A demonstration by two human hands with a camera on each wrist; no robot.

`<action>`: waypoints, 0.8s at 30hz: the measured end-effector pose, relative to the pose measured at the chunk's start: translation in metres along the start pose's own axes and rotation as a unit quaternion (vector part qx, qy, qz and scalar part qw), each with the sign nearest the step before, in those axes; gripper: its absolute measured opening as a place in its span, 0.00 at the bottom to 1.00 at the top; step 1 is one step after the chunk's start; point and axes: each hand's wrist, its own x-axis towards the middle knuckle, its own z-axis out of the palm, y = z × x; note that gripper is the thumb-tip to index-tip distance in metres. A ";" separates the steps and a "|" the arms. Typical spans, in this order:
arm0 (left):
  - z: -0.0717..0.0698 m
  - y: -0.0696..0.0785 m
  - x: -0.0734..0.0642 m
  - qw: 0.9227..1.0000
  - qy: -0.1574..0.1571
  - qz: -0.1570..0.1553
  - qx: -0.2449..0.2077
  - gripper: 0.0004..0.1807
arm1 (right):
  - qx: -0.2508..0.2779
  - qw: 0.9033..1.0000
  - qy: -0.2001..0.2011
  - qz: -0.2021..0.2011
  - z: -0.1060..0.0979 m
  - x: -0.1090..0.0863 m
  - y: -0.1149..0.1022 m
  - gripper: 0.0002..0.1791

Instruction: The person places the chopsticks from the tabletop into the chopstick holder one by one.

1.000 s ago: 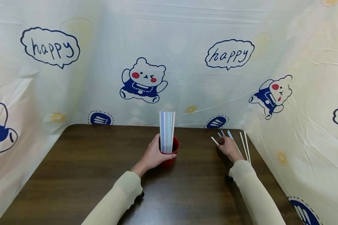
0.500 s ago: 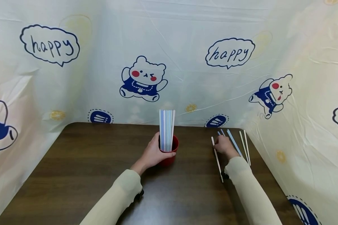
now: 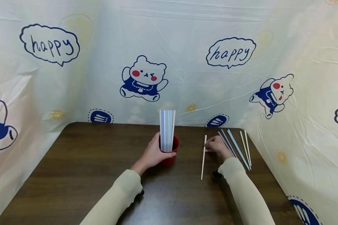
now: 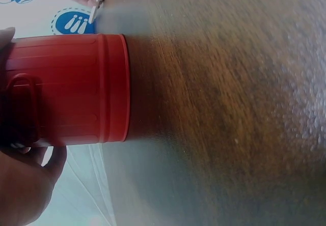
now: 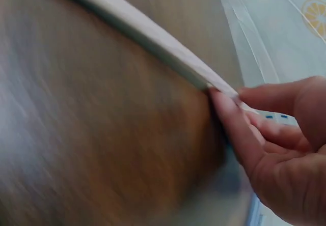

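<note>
- Head view: the left hand (image 3: 153, 154) grips the red cup (image 3: 169, 161) from its left, with the thumb across the near side just below the rim; the fingers are clamped round it.
- The cup stands near the middle of the dark wooden worktop (image 3: 73, 175), and a bundle of straws (image 3: 166, 131), in blue, lilac, pale green and white, rises upright from it, leaving a gap inside the rim on the right.
- To the right of the cup, well apart from it, the right hand (image 3: 217, 146) pinches a single white straw (image 3: 203, 165) towards its far end; the near end points back at the person.
- Beside that hand, further right, lie violet-blue straws (image 3: 228, 143), then light blue straws (image 3: 238, 148), then two whitish straws (image 3: 246, 147) close to the worktop's right edge.
- Cream sleeves (image 3: 246, 190) cover both arms, and a printed curtain (image 3: 186, 47) with bears and "happy" speech clouds hangs behind.
- Left wrist view: the red cup lies sideways across the frame, its base end towards the worktop, fingers at its side; beyond it the right hand shows with the white straw.
- Right wrist view: thumb and fingertip are clamped on the white straw near one end. Blur hides whether the straw touches the worktop.
</note>
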 end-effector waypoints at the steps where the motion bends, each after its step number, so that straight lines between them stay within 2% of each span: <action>1: 0.000 0.000 0.000 1.000 0.000 0.000 -0.001 0.56 | 0.017 1.000 0.008 -0.004 0.004 0.000 0.001 0.11; 7: 0.000 0.000 0.001 1.000 0.003 0.004 -0.002 0.56 | 0.085 0.995 0.043 -0.025 0.022 0.000 -0.004 0.13; 10: 0.000 0.000 0.000 1.000 0.001 0.008 0.000 0.56 | 0.101 0.987 0.102 -0.068 0.028 0.001 -0.012 0.13; 14: 0.001 0.000 0.000 1.000 0.003 0.011 -0.001 0.57 | 0.097 0.961 0.199 -0.164 0.030 0.003 -0.031 0.12; 17: 0.001 -0.001 0.000 1.000 0.003 0.011 -0.002 0.57 | 0.106 0.940 0.243 -0.214 0.028 -0.002 -0.049 0.12; 20: 0.001 0.000 0.001 1.000 0.001 0.013 -0.003 0.57 | 0.135 0.924 0.259 -0.247 0.026 -0.010 -0.070 0.12; 24: 0.002 -0.001 0.002 1.000 0.002 0.013 0.000 0.57 | 0.192 0.906 0.241 -0.289 0.026 -0.022 -0.097 0.13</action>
